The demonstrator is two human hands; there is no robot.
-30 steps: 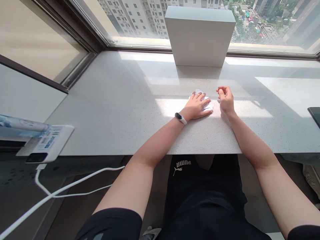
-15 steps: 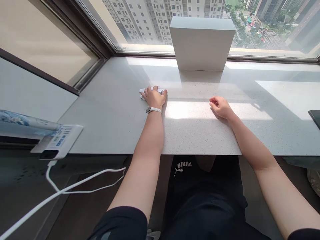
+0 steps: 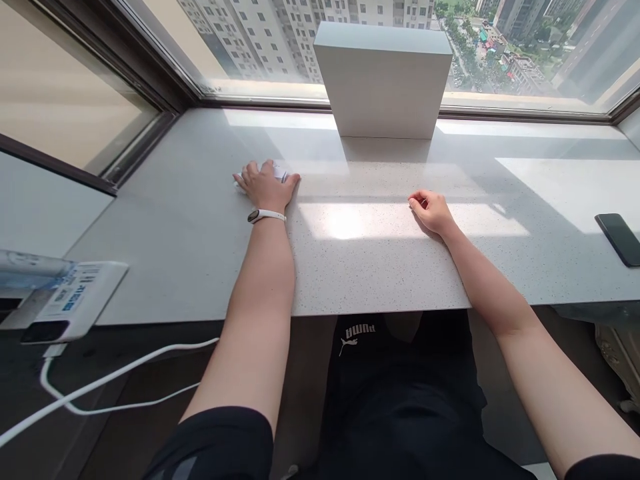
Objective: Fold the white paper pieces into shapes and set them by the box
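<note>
Pressing down with my left hand (image 3: 267,188), fingers spread open on the white paper (image 3: 280,174) at upper left of the worktop (image 3: 375,280), I let my right hand (image 3: 433,213) lie beside it, fingers loosely curled, holding nothing.

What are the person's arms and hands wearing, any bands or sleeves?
Black short sleeves end above the bare forearms. The left hand has a white fitness band with a black oval face at the wrist. The right hand and its wrist wear nothing.

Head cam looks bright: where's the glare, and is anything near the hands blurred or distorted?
Head view: sun glare lies on the speckled stone counter by the right hand; the left hand and white paper sit in shade, sharp; wide-angle distortion bends the window frames.
</note>
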